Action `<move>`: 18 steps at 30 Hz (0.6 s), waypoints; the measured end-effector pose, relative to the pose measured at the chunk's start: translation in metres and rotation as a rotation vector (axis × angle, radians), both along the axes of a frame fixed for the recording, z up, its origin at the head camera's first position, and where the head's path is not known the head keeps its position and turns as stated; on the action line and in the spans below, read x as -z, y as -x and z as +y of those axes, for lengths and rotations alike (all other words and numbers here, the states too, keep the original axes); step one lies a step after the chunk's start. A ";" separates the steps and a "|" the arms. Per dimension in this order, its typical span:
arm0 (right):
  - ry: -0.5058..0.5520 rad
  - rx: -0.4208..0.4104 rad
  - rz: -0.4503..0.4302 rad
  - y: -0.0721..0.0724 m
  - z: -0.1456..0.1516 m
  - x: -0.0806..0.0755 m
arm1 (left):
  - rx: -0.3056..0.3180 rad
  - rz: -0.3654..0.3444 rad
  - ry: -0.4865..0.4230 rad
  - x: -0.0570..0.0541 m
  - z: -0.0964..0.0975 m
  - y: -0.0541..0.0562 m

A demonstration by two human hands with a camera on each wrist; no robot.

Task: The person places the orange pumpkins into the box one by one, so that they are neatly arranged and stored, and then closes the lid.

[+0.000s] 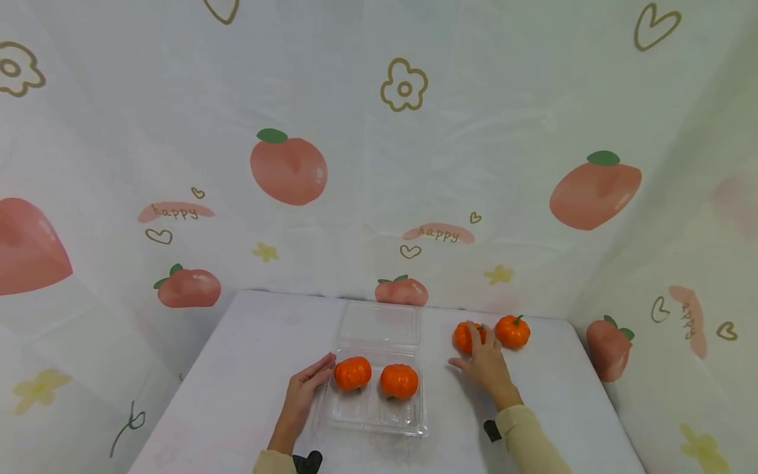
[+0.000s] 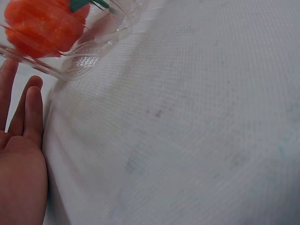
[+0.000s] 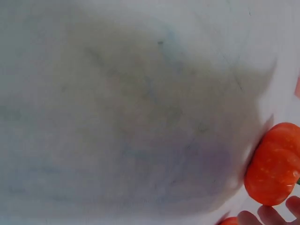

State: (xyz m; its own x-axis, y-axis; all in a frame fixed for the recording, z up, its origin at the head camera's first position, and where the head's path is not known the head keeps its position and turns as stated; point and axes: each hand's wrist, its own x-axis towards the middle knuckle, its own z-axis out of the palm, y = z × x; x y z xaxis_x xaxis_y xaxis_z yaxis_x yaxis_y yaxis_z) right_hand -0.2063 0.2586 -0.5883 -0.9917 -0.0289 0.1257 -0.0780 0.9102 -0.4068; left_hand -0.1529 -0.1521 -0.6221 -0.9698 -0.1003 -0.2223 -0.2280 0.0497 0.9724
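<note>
A clear plastic clamshell box [image 1: 379,421] lies with its lid [image 1: 379,324] folded back. Inside sit two small orange pumpkins, a left one [image 1: 353,373] and a right one [image 1: 399,381], side by side. My left hand [image 1: 302,395] rests along the box's left side with straight fingers [image 2: 33,112] by its wall. To the right of the box, my right hand [image 1: 488,368] reaches over a third pumpkin [image 1: 462,338], thumb spread away and fingers partly covering it. Another pumpkin [image 1: 512,332] with a green stem stands just right of those fingers.
Everything lies on a white-covered table [image 1: 237,395]. Behind it and at both sides hangs a pale cloth [image 1: 355,250] printed with fruit, flowers and hearts. The box's raised rim stands between the left hand and the pumpkins inside.
</note>
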 end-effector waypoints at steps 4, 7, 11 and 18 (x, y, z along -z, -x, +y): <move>0.013 0.015 0.020 0.004 0.001 0.005 | 0.002 0.004 0.004 0.001 0.001 0.000; 0.024 0.028 0.025 0.006 0.002 0.008 | 0.001 0.002 -0.004 0.001 0.000 0.000; 0.034 0.054 -0.029 0.007 0.002 0.009 | 0.002 -0.010 -0.016 -0.001 0.001 -0.001; 0.051 0.084 -0.073 0.008 0.003 0.007 | 0.007 -0.001 -0.029 -0.003 0.001 -0.001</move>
